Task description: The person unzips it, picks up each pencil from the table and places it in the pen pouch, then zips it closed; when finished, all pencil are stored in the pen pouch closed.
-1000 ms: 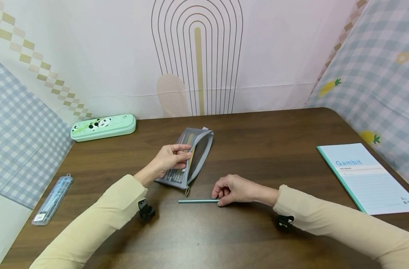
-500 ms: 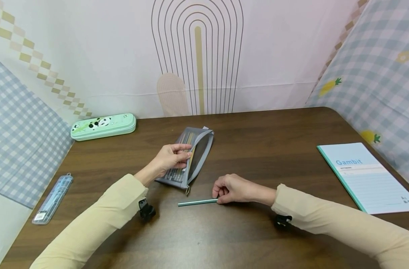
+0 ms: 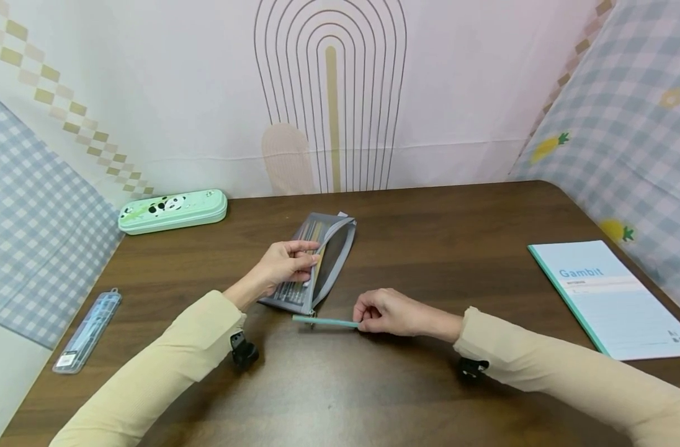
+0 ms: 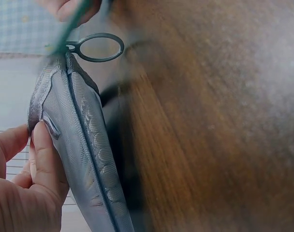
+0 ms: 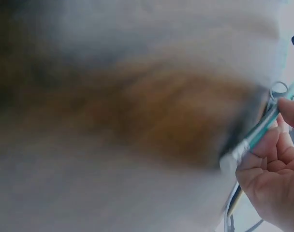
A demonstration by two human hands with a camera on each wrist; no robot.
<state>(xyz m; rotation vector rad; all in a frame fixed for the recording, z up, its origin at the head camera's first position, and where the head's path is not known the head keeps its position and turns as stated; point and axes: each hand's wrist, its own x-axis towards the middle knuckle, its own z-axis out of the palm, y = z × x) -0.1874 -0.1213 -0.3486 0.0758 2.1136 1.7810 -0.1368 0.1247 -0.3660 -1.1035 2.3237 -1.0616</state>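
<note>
A grey mesh pencil pouch (image 3: 288,297) lies at mid-table with its zip undone and its mouth gaping to the right. Through the mesh several pencils show. My left hand (image 3: 284,266) pinches the near lip of the pouch between thumb and fingers. A teal pencil (image 3: 327,321) is pinched by one end in my right hand (image 3: 389,311), its other end pointing left and overlapping the pouch's near corner. In the right wrist view the pencil's pale eraser end (image 5: 229,163) sticks out beside the fingers. The zip's ring pull (image 4: 96,60) hangs at the pouch corner in the left wrist view.
A mint panda pencil case (image 3: 172,212) stands at the back left of the brown table (image 3: 329,391). Near the left edge lies a slim clear-blue plastic case (image 3: 87,332). On the right is a Gambit notebook (image 3: 613,298). A patterned cloth (image 3: 206,93) hangs behind.
The teal pencil has come up and away from me, its left end swinging from the wood toward the pouch's near corner. My left hand keeps its grip on the pouch.
</note>
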